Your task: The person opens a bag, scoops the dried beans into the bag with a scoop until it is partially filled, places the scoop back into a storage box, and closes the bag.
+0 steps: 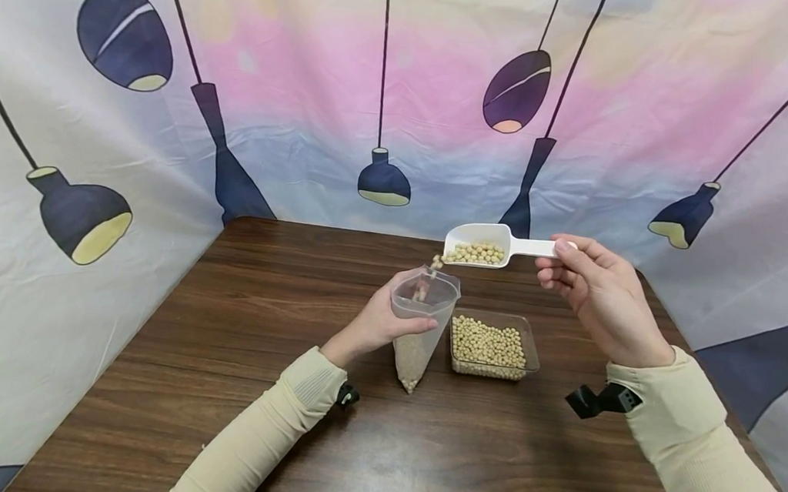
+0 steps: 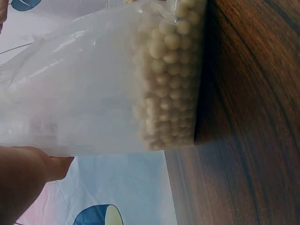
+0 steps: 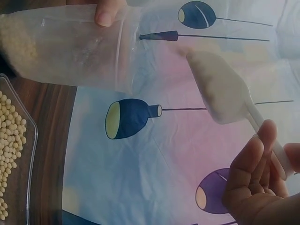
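My left hand (image 1: 396, 312) grips a clear plastic bag (image 2: 93, 89) near its mouth, thumb across the front, and the mouth gapes upward. Pale round soybeans (image 2: 171, 79) fill the bag's bottom part, which is right at the tabletop. Pinched by its handle in my right hand (image 1: 595, 293) is a white scoop (image 1: 509, 240), held above and to the right of the bag's mouth. The scoop carries soybeans (image 1: 480, 253), and several tumble off its tip into the bag. In the right wrist view the scoop (image 3: 222, 89) tilts with its tip toward the bag.
A clear plastic tub (image 1: 533, 357) of soybeans stands just right of the bag, below the scoop. Everything rests on a dark wooden table (image 1: 258, 297). A cloth (image 1: 316, 170) printed with hanging lamps covers the walls behind and beside it. Each wrist bears a black strap.
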Demonstrator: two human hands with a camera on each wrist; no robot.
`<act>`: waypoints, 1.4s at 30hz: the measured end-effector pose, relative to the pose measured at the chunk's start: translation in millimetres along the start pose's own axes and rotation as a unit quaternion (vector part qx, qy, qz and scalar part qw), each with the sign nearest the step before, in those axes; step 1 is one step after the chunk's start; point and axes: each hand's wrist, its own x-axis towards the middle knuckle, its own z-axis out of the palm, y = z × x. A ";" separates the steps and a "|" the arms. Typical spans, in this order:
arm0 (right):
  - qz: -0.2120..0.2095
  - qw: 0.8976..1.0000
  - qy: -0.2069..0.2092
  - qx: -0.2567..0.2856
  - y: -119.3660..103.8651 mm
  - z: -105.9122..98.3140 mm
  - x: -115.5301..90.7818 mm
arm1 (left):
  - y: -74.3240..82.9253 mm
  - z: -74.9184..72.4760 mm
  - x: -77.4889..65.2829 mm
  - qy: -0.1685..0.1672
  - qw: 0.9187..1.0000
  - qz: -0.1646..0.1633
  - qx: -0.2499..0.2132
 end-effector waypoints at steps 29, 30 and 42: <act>-0.078 0.995 0.007 -0.055 -15.5 9.0 -3.3 | -0.1 0.8 1.5 0.001 1.000 0.007 0.011; -0.079 0.995 0.007 -0.056 -16.0 9.3 -3.5 | 0.4 0.9 1.2 0.000 1.000 0.007 0.010; -0.115 0.983 0.039 -0.136 -19.0 16.1 -7.3 | 0.4 1.9 1.3 -0.004 1.000 0.011 0.008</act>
